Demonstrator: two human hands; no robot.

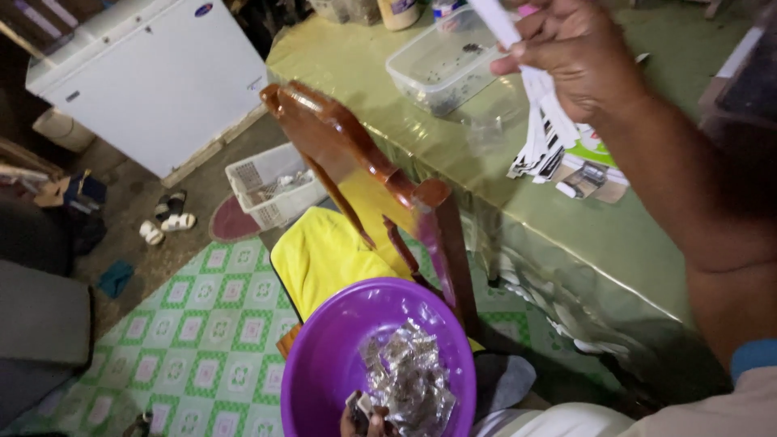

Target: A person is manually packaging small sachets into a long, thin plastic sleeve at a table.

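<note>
My right hand (pixel 579 57) is raised over the table at the top right, shut on a bundle of white paper strips (pixel 541 133) that hang down from it. Only the fingertips of my left hand (pixel 362 422) show at the bottom edge, inside a purple plastic bowl (pixel 324 356). They pinch a small dark and silver wrapper at the edge of a heap of crumpled silver foil wrappers (pixel 409 380) in the bowl.
A wooden chair (pixel 356 154) with a yellow cloth (pixel 324 251) stands between the bowl and a table with a glossy green cover (pixel 566 226). On the table are a clear plastic tub (pixel 441 61) and a green-white packet (pixel 595 162). A white freezer (pixel 154 81), basket (pixel 271 186) and sandals (pixel 166 214) lie left.
</note>
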